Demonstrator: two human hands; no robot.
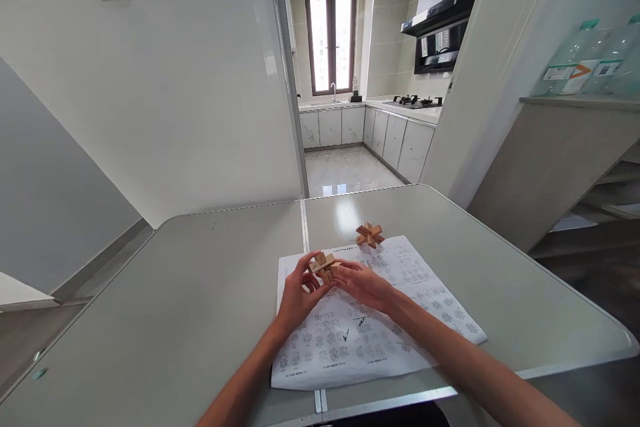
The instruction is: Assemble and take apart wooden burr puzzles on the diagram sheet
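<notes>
A light wooden burr puzzle (324, 265) of interlocking blocks is held just above a printed sheet. From its left side, my left hand (300, 290) grips it between thumb and fingers. My right hand (363, 285) closes on its right side, fingertips pressed against a block. Parts of the puzzle are covered by my fingers. The instruction sheet (335, 347) beneath carries rows of small diagrams and two black check marks. Beyond my hands, a second, darker wooden burr puzzle (370, 235) rests at the sheet's far edge, touched by neither hand.
The grey table (200, 320) has a metal seam running through it. At right, several plastic bottles (575, 63) stand on a ledge (580, 103). A doorway ahead opens onto a kitchen with a gas hob (413, 102) and white cabinets (330, 127).
</notes>
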